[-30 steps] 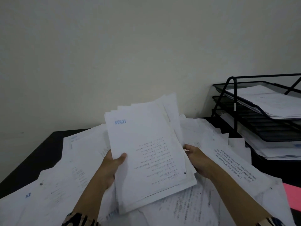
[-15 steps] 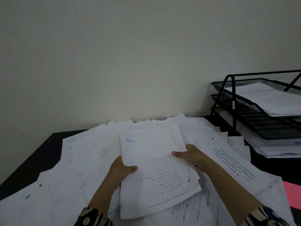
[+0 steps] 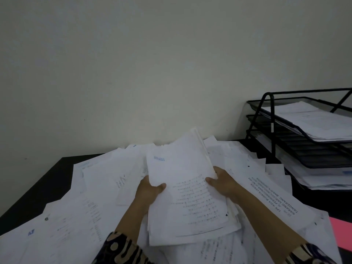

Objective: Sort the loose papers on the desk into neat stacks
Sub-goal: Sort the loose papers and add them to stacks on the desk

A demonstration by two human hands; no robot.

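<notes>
We see both hands on one thick bundle of white printed sheets (image 3: 187, 191), held tilted with its far edge raised above the mess and its near edge down on the pile, roughly centre of the desk. Left hand (image 3: 147, 193) grips the bundle's left edge: thumb curled over the top page, fingers hidden underneath. Right hand (image 3: 222, 181) grips the right edge the same way, thumb on top of the page, fingers behind the stack and out of sight. Top page carries a small blue stamp near its far left corner and rows of fine black print lower down; too small to read. The bundle's edges are not flush, sheets fan out at the right and near sides. Under and around it, a wide spread of loose white papers (image 3: 80, 212) covers most of the dark black desk surface (image 3: 38, 187), overlapping at all angles. A large white sheet with bold black lettering (image 3: 270, 199) lies just right of the right forearm. Near the right edge a pink sheet (image 3: 341, 233) pokes out from under the whites. Far right, a black wire-mesh tiered tray rack (image 3: 266, 119) stands on the desk, with white papers stacked in its top tier and more in the bottom one. Patterned dark-and-cream sleeves (image 3: 122, 248) show at both wrists.
</notes>
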